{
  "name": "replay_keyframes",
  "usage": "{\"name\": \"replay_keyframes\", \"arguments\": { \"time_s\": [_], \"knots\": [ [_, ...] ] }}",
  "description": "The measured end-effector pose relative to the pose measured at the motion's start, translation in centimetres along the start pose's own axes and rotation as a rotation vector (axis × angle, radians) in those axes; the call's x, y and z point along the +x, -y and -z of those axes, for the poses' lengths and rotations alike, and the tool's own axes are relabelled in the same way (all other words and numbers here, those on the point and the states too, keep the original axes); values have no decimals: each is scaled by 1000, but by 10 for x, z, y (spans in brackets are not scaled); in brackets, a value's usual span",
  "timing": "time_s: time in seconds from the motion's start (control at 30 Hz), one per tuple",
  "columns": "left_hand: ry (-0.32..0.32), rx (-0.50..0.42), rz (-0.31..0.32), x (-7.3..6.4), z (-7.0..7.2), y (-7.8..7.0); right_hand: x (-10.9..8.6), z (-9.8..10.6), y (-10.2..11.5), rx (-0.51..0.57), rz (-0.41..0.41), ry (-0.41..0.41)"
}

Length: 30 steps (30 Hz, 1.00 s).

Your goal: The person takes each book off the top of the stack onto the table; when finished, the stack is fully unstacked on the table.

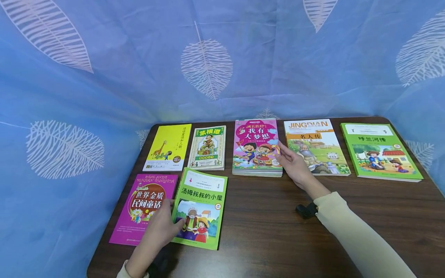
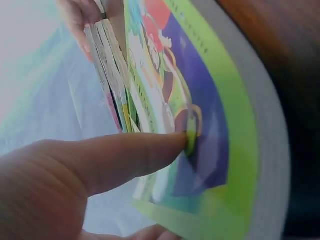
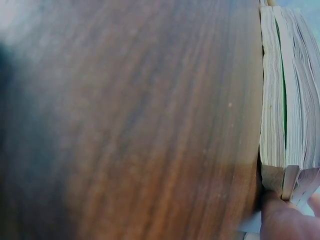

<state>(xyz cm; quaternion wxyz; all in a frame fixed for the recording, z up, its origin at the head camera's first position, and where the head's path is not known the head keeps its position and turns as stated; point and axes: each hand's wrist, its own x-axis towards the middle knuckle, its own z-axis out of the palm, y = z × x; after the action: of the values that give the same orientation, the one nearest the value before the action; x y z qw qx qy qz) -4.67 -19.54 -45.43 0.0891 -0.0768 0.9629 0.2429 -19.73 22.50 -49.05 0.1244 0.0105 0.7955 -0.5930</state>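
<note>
A green-edged book (image 1: pixel 205 189) with two figures on its cover lies at the front of the table, overlapping a purple book (image 1: pixel 125 224). My left hand (image 1: pixel 161 226) grips its left edge; the thumb (image 2: pixel 140 157) presses on the cover and the other fingers are mostly hidden. At the back middle a pink children's book (image 1: pixel 255 135) tops a small stack, whose page edges (image 3: pixel 295 100) show in the right wrist view. My right hand (image 1: pixel 295 168) holds this stack at its right side, the fingers (image 3: pixel 282 222) against the corner.
Along the back are a yellow book (image 1: pixel 167 143), a small green-and-cream book (image 1: pixel 208 148), a white-topped book (image 1: pixel 314 146) and another green book (image 1: pixel 382 150). They lie on a dark wooden table (image 1: pixel 278 231). Blue leaf-patterned cloth (image 1: pixel 243 92) hangs behind it.
</note>
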Motion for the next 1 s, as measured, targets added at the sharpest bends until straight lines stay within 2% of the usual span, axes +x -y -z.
{"name": "replay_keyframes", "arguments": {
  "time_s": [0.2,0.47,0.67,0.8,1.0],
  "knots": [
    [-17,82,-3,-1,2,-8,0,0,1,9,0,-4],
    [-56,191,-50,-3,0,-11,0,0,2,13,-8,-5],
    [-72,203,-83,-3,-1,-13,0,1,2,21,-8,5],
    [-109,188,-115,-4,-4,-17,1,2,1,18,-14,5],
    [-147,189,-204,1,-10,-24,1,1,0,14,-10,7]
  ]
}}
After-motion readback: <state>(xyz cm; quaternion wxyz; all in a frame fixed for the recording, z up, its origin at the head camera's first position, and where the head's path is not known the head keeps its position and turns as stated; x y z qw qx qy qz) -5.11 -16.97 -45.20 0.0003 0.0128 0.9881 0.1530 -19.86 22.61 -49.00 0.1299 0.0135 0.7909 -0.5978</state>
